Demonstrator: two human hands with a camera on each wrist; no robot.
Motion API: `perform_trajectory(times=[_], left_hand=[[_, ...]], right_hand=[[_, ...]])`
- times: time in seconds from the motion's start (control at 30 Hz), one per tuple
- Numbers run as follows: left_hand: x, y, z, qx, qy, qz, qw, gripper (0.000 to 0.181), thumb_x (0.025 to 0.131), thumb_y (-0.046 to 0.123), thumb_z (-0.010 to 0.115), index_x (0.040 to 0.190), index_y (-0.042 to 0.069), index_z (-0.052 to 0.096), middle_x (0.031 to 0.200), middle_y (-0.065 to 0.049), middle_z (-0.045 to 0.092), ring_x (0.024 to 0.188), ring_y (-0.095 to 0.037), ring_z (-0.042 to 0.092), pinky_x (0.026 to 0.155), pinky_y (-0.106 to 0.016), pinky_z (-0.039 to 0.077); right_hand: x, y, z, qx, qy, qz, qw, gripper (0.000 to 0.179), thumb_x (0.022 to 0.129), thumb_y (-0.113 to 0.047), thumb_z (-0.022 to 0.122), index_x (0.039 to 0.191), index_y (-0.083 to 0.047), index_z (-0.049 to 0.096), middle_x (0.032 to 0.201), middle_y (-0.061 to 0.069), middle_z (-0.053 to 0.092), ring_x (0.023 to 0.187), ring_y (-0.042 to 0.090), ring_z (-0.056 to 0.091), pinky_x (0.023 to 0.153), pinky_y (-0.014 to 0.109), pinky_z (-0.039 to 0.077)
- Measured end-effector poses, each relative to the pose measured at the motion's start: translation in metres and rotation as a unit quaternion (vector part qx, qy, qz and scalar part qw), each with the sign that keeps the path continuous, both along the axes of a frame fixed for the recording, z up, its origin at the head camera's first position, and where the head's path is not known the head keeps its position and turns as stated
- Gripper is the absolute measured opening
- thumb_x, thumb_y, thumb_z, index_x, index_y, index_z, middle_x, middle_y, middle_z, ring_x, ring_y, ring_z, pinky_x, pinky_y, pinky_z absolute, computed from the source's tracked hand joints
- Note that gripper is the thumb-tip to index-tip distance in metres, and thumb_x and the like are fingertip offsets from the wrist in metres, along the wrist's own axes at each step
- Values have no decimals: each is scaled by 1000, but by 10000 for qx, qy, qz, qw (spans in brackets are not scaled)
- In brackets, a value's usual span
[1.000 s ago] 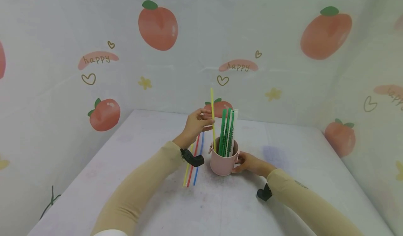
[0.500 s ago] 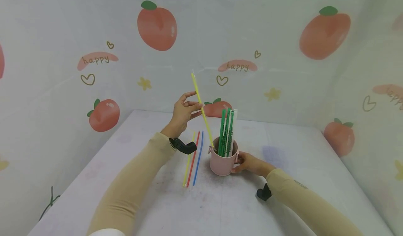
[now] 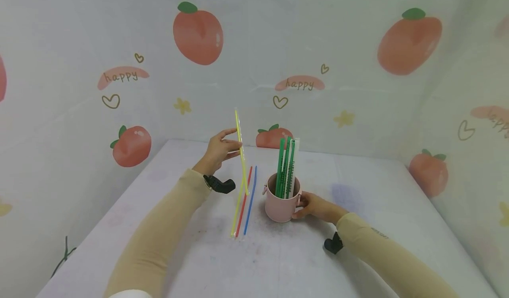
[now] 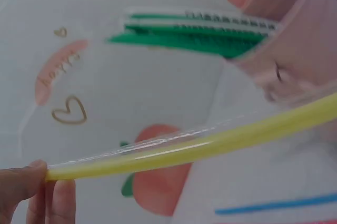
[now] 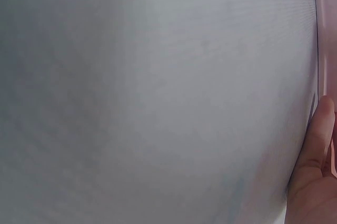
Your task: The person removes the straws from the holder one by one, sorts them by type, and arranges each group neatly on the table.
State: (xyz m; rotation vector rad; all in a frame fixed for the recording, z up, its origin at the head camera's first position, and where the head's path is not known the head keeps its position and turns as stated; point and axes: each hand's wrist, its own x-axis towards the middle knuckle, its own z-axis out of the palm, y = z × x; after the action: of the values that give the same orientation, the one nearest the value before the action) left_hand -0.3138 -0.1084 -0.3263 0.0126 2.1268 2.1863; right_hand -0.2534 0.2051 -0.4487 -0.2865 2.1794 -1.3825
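Observation:
My left hand (image 3: pixel 219 150) pinches a yellow straw (image 3: pixel 241 152) in a clear wrapper, between thumb and fingers. In the left wrist view the yellow straw (image 4: pixel 210 147) runs from the fingertips to the right edge. Its lower end hangs over the straws on the table: another yellow straw (image 3: pixel 237 214), a red straw (image 3: pixel 242 212) and a blue straw (image 3: pixel 250 205), lying side by side. To their right stands a small pink bucket (image 3: pixel 278 209) with several green and white wrapped straws (image 3: pixel 287 165) upright in it. My right hand (image 3: pixel 318 206) holds the bucket's right side.
A white table (image 3: pixel 179 254) bears everything. Behind it hangs a pale curtain (image 3: pixel 238 37) printed with peaches, hearts and "happy". A dark green cord (image 3: pixel 65 254) shows at the far left.
The left hand has drawn the yellow straw up out of the bucket and carried it left, over the straws on the table. My right hand and the bucket have stayed put.

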Motion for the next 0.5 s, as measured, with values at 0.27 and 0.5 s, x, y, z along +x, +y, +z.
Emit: perform_trajectory(times=[0.27,0.5], left_hand=[[-7,-18,-40,-1006,-460,-116,9938,57,90,1,66,142,16,49,106,-12,64,86,-16,65,79,-29,59],[-5,-20,-69,-1656,-847,-164,9824,56,87,0,69,139,14,53,110,-17,66,86,-19,66,77,-31,60]], right_hand=[[-2,0,-2,30,-54,-147,9999,75,79,-12,80,141,1,41,131,17,55,122,30,47,112,53,32],[-2,-1,-2,75,-65,-194,9998,75,79,-11,81,141,0,42,131,16,55,122,30,47,112,54,32]])
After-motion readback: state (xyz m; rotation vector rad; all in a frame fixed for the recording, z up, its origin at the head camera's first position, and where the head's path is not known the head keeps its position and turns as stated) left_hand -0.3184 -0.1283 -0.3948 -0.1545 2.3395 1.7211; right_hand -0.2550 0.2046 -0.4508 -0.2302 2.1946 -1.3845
